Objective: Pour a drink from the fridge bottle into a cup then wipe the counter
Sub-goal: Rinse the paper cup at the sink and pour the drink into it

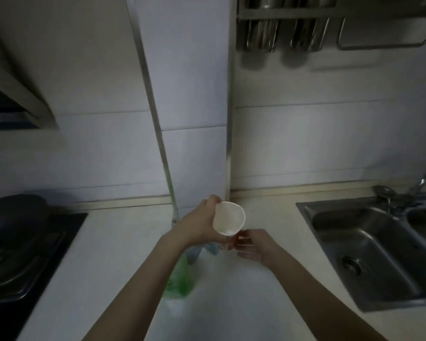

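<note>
Head view: left hand grips a white cup by its side, mouth tilted toward the camera, above the counter. Right hand has its fingertips at something reddish just under the cup, and I cannot tell whether it grips. A green bottle sits beneath the left forearm, with the sink to the right.

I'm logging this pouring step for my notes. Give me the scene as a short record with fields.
cup: white paper cup, tilted, mouth toward camera, no liquid visible
left hand: left hand grips the cup's side, above the counter
right hand: right hand at the cup's reddish base; grip unclear
bottle: green plastic bottle stands on the pale counter, under the left forearm
right side: steel sink
left side: black stove
</note>
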Demonstrator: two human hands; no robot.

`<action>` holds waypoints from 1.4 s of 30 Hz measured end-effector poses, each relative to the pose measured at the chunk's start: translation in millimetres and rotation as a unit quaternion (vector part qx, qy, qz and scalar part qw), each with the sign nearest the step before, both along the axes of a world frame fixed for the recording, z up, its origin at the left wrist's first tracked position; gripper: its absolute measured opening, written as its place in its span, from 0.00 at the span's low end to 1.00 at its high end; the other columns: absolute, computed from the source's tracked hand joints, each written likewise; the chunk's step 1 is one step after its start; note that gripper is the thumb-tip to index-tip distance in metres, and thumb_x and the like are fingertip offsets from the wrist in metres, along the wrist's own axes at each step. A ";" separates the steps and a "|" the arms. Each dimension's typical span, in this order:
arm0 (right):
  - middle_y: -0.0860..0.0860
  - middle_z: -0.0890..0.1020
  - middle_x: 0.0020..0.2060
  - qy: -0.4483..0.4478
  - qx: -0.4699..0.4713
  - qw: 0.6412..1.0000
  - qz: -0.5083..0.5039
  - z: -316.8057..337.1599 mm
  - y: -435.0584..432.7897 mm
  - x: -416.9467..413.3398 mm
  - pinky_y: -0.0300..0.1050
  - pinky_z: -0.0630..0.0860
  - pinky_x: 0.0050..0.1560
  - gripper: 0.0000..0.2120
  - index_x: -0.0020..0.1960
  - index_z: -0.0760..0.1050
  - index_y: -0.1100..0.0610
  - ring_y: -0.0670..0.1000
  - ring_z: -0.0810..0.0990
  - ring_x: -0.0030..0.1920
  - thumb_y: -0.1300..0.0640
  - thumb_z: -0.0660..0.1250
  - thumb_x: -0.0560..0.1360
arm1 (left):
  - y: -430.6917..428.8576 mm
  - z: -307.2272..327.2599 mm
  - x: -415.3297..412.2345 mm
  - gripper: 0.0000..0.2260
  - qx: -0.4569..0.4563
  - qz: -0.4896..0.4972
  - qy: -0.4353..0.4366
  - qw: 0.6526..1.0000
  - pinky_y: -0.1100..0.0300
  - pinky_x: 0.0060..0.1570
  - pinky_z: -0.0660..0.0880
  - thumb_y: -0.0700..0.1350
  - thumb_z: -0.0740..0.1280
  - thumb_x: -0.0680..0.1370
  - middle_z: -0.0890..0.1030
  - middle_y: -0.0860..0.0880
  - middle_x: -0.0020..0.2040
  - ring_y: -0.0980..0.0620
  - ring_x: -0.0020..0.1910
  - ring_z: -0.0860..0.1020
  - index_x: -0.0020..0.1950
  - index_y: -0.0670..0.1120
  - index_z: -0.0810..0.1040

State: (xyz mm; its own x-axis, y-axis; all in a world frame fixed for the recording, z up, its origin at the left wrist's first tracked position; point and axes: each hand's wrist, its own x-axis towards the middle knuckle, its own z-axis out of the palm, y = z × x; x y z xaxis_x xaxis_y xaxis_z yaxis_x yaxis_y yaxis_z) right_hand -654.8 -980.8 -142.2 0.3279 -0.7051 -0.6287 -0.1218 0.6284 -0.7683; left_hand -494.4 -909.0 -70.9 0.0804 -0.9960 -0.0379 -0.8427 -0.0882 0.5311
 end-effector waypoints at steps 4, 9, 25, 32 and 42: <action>0.60 0.80 0.46 0.018 0.028 0.999 -0.040 -23.7 32.2 10.8 0.48 0.77 0.45 0.05 0.47 0.77 0.63 0.59 0.79 0.48 0.64 0.62 0.77 | 20.4 -17.4 22.7 0.36 0.058 -0.035 -0.048 0.997 0.51 0.50 0.77 0.59 0.78 0.64 0.74 0.52 0.62 0.48 0.55 0.77 0.65 0.52 0.63; 0.62 0.78 0.51 0.037 0.068 0.994 -0.075 -45.3 52.3 12.3 0.48 0.76 0.45 0.13 0.53 0.75 0.62 0.58 0.78 0.47 0.71 0.55 0.75 | 26.9 -48.9 18.4 0.38 0.090 -0.062 -0.068 0.992 0.54 0.47 0.75 0.59 0.78 0.64 0.76 0.49 0.63 0.46 0.57 0.77 0.67 0.50 0.63; 0.56 0.79 0.44 0.068 0.013 0.997 0.038 -80.2 39.4 4.1 0.51 0.75 0.53 0.08 0.51 0.77 0.57 0.55 0.77 0.48 0.64 0.60 0.77 | 12.4 -107.9 1.2 0.39 0.120 -0.044 -0.175 0.976 0.54 0.56 0.71 0.64 0.76 0.63 0.75 0.48 0.65 0.46 0.61 0.75 0.68 0.51 0.67; 0.61 0.78 0.57 0.174 -0.112 0.978 0.031 -43.7 2.1 13.8 0.49 0.74 0.54 0.15 0.63 0.73 0.63 0.54 0.76 0.50 0.62 0.58 0.79 | 23.6 -67.8 17.8 0.35 -0.002 -0.021 -0.201 0.979 0.54 0.64 0.65 0.66 0.69 0.70 0.74 0.50 0.66 0.48 0.64 0.72 0.73 0.54 0.65; 0.53 0.82 0.42 0.137 -0.453 0.859 0.196 56.8 61.5 128.3 0.53 0.79 0.47 0.04 0.52 0.69 0.55 0.55 0.81 0.44 0.55 0.58 0.79 | 84.9 -56.3 106.1 0.42 0.055 0.131 0.175 0.974 0.59 0.54 0.75 0.68 0.77 0.59 0.73 0.57 0.63 0.55 0.60 0.74 0.68 0.57 0.67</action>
